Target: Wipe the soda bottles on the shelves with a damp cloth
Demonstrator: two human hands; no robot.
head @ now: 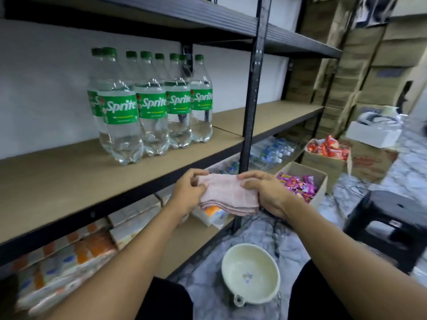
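Several clear Sprite bottles (147, 105) with green caps and labels stand in two rows on the wooden shelf (69, 176) at upper left. In front of the shelf edge I hold a folded pink cloth (227, 192) between both hands. My left hand (188, 195) grips its left end, thumb on top. My right hand (265, 191) grips its right end, fingers curled over the fold. Neither hand touches a bottle; the cloth is below and to the right of them.
A cream bowl (250, 273) sits on the marbled floor between my knees. A black shelf post (253, 88) rises just behind the cloth. Packaged goods (69, 257) fill the lower shelf. Open snack boxes (300, 183) and a black stool (390, 225) stand at right.
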